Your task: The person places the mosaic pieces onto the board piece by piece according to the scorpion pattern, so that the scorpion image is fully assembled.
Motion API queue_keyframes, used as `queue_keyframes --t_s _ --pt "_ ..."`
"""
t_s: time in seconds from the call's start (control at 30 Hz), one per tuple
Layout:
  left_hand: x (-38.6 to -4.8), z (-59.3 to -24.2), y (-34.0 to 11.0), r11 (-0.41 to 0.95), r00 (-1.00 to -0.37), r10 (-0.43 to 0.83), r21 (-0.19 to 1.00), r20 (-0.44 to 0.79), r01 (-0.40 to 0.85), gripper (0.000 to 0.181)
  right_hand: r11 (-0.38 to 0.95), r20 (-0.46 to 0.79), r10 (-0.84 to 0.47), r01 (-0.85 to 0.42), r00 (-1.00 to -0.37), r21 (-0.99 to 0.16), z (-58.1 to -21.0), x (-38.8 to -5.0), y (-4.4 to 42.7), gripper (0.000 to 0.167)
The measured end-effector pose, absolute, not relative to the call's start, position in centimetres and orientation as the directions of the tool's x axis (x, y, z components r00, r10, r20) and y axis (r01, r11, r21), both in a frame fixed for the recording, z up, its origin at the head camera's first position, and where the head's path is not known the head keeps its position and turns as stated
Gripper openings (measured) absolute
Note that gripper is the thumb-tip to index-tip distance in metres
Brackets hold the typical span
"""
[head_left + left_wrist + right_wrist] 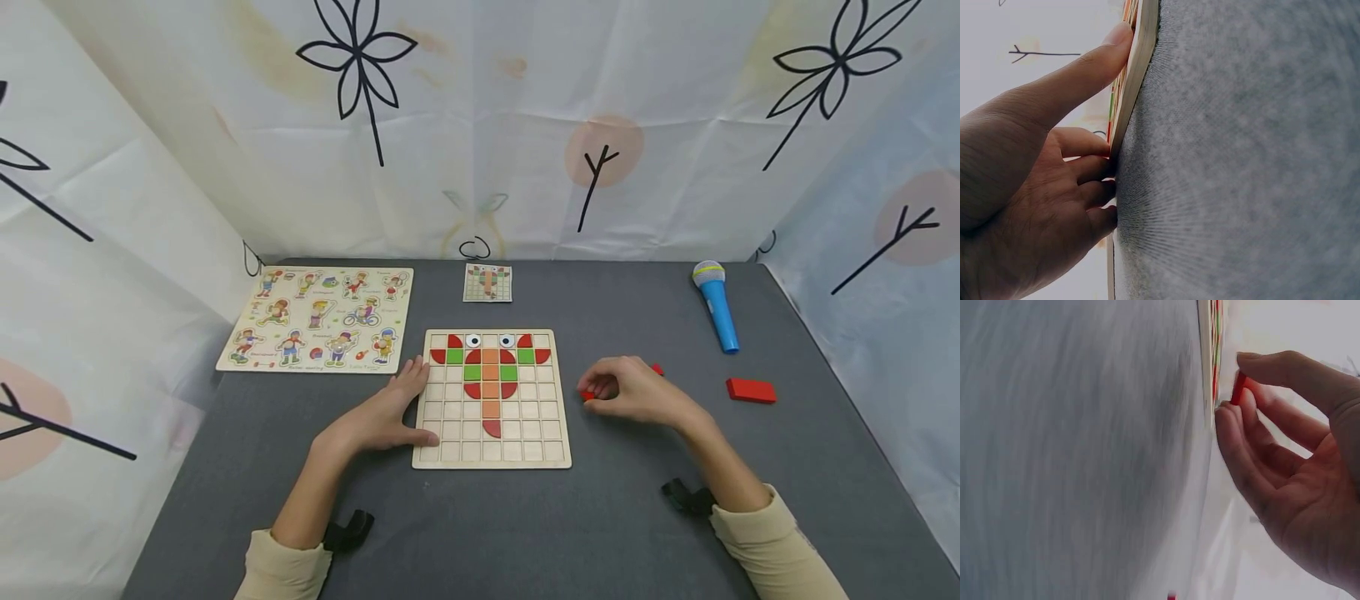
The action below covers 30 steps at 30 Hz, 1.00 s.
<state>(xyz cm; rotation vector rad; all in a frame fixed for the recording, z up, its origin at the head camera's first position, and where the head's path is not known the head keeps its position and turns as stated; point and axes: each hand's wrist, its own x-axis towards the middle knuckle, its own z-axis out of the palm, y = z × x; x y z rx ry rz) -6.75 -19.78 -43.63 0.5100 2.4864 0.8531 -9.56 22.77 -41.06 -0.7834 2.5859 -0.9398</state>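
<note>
A square wooden grid board [531,433] lies on the table, with red, green and orange pieces and two round eye pieces set in a symmetrical pattern. At its left edge rests my left hand [382,414], the thumb on the board's surface. In the left wrist view the fingers [1094,167] touch the board's side and look nearly straight. To the right of the board, my right hand [637,390] pinches a small red piece [1238,387] between thumb and fingertips, just above the table. The red piece's full outline is hidden by the fingers.
A small pattern card [487,284] lies behind the board. Back left is a picture board [300,342] with cartoon children. To the right are a blue toy microphone [717,308], a red block [752,391] and another red piece [657,369] partly behind my right hand.
</note>
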Motion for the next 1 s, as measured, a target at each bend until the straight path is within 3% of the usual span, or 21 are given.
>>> queue_keyframes --t_s 0.37,0.53,0.73,1.0 --pt "-6.7 -43.7 -19.8 0.73 -0.825 0.482 0.656 -0.294 0.193 0.121 0.434 0.004 -0.761 -0.514 -0.648 -0.74 -40.9 -8.2 16.5 0.018" --pt "-6.8 -43.8 -19.9 0.729 -0.826 0.48 0.658 -0.295 0.188 0.122 0.409 0.026 -0.807 -0.589 -0.591 -0.697 -41.1 -7.8 14.5 0.015" --pt "-6.8 -43.7 -19.8 0.732 -0.827 0.477 0.655 -0.297 0.186 0.122 0.407 0.055 -0.832 -0.675 -0.551 -0.615 -41.7 -7.8 13.2 0.014" --pt "-6.8 -43.7 -19.8 0.735 -0.827 0.477 0.651 -0.297 0.19 0.122 0.424 0.008 -0.835 -0.651 -0.551 -0.63 -41.6 -7.6 12.5 0.018"
